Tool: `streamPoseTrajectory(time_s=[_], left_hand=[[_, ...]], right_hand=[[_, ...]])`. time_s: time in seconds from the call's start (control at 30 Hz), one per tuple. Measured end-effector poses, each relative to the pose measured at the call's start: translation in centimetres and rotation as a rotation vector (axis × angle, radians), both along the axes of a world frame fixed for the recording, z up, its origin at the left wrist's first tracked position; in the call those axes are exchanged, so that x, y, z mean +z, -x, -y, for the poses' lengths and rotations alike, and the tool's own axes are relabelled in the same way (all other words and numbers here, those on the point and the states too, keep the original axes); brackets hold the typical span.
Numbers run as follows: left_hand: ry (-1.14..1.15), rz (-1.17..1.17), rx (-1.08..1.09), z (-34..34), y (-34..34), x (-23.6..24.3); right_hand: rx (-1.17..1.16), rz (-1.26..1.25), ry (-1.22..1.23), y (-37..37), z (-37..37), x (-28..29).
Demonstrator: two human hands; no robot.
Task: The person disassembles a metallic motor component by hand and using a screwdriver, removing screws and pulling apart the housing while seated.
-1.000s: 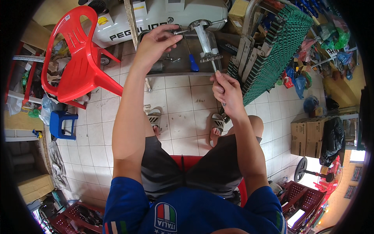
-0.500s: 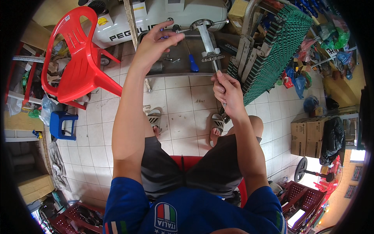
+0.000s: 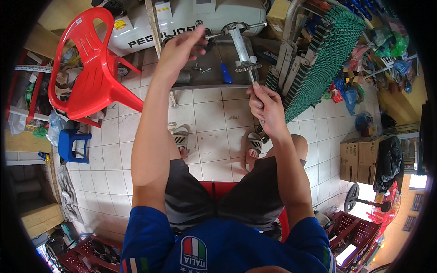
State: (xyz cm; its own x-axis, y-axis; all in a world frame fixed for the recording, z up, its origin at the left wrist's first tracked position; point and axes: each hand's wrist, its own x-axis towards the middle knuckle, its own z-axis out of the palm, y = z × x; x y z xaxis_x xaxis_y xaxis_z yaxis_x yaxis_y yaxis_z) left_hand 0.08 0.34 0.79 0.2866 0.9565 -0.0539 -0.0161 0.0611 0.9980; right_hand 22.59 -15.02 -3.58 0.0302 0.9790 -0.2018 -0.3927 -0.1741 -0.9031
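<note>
Reference: one dark worktop (image 3: 205, 81). At it are one left hand (image 3: 182, 48), one right hand (image 3: 267, 105) and one metal assembly (image 3: 240, 44); on it, one blue-handled screwdriver (image 3: 226, 74). Left of it stand one red chair (image 3: 88, 88) and one blue stool (image 3: 69, 140); right, one green woven frame (image 3: 318, 59); behind, one white tank (image 3: 182, 13); before, two sandals (image 3: 180, 133).

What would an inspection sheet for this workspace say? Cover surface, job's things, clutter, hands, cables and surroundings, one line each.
Surface: dark low table, partly covered.
Job's things: metal assembly with a toothed ring toward its near end.
Clutter: blue-handled screwdriver and small loose metal parts on the table.
Hands: right hand grips the near rod; left hand open beside a side rod, contact unclear.
Cables: nothing clearly seen.
Surroundings: red chair, blue stool, green woven folding seat, cardboard boxes.
</note>
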Motion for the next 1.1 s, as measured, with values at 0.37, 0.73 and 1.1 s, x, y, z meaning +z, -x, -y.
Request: streamPoseTrajectory(time_s=[0.37, 0.73, 1.1], left_hand=[[-0.093, 0.025, 0.054, 0.8, -0.9, 0.0], [-0.152, 0.011, 0.055, 0.5, -1.0, -1.0], [-0.126, 0.12, -0.015, 0.8, -0.7, -0.6]], right_hand=[[0.011, -0.009, -0.012, 0.0, 0.0, -0.2], [0.018, -0.006, -0.017, 0.1, 0.0, -0.3], [0.018, 0.011, -0.008, 0.2, 0.0, -0.1]])
